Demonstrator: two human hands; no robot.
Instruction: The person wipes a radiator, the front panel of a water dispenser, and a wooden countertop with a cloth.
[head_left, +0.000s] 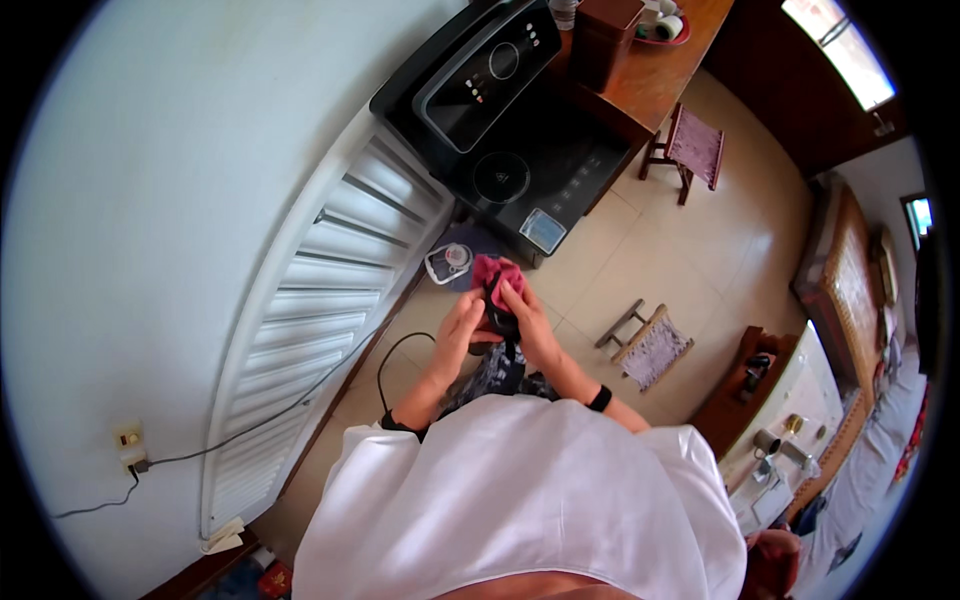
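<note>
Both of my hands meet in front of my body, above the tiled floor. My right hand (531, 319) presses a pink cloth (496, 271) with its thumb, against a small black item (501, 313) whose kind I cannot make out. From the other side my left hand (463, 326) grips the same black item, fingers curled around its lower part. Part of the item is hidden behind the fingers. Just beyond the hands stands a black appliance with a glass control panel (536, 180), and a blue container with a white handle (459, 255) is on the floor below it.
A wooden table (645, 90) holds a brown box (602, 41) and a red dish. Two low folding stools, one near (654, 351) and one farther (696, 144), stand on the floor. A louvred white panel (322, 300) lines the wall, with a cable crossing it. At right is a cluttered white-topped table (814, 382).
</note>
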